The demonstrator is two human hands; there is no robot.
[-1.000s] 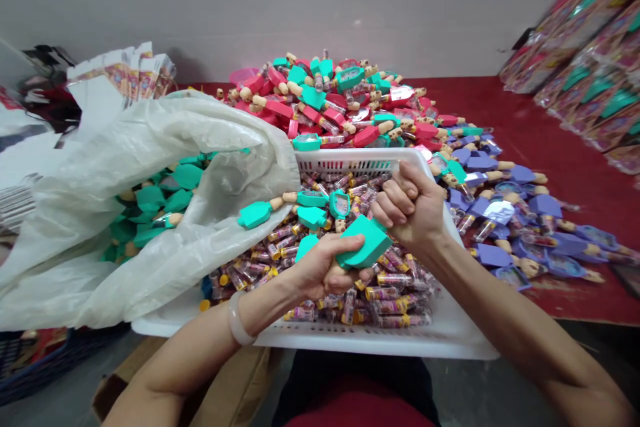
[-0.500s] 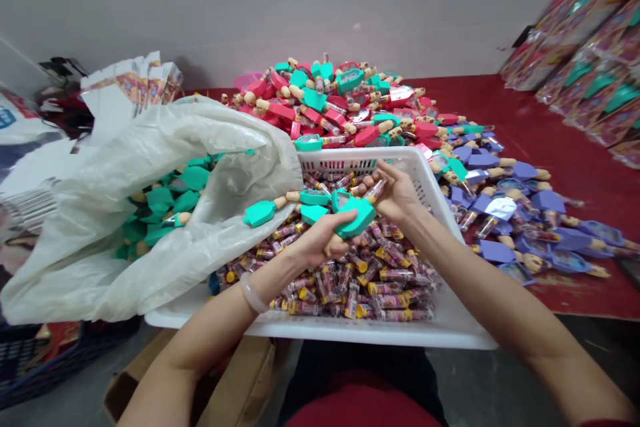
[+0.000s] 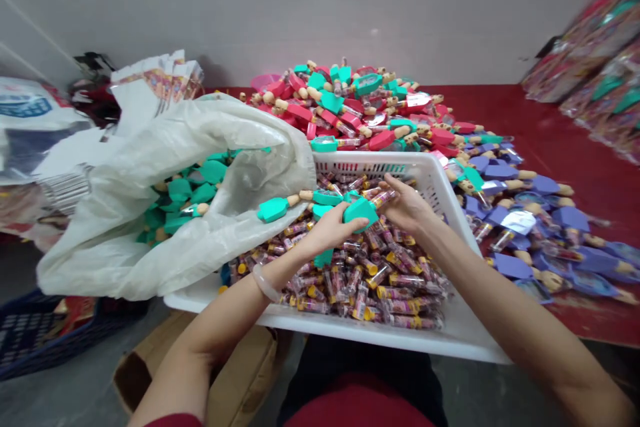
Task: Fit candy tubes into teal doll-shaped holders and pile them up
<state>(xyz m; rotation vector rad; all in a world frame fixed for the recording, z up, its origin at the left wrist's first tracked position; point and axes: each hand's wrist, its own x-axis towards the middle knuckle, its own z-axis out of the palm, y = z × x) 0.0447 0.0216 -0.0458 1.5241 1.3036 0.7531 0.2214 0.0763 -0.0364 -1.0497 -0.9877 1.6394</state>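
My left hand (image 3: 336,227), reaching in above the white basket (image 3: 470,240), is closed on a green brush-shaped piece (image 3: 361,212). Just right of it, my right hand (image 3: 404,203) pinches a small clear tube (image 3: 385,197) at the green piece's end; whether the two are joined is unclear. Many small tubes with yellow caps (image 3: 400,280) fill the basket. Several green pieces lie by my left hand, one of them (image 3: 273,209) on the edge of a whitish sack (image 3: 165,280) that holds more.
Behind the basket rises a heap of red and green pieces (image 3: 345,103). Purple pieces (image 3: 515,267) spread over the red table (image 3: 560,127) at right. Packed bags (image 3: 590,60) stand far right. Card inserts (image 3: 155,83), a blue basket (image 3: 30,340) and a cardboard box (image 3: 240,373) are at left.
The view has shifted, so the scene sits a little further right. My left hand has turned more palm-down over the green piece, and another green piece now shows below it. My right hand still holds the tube.
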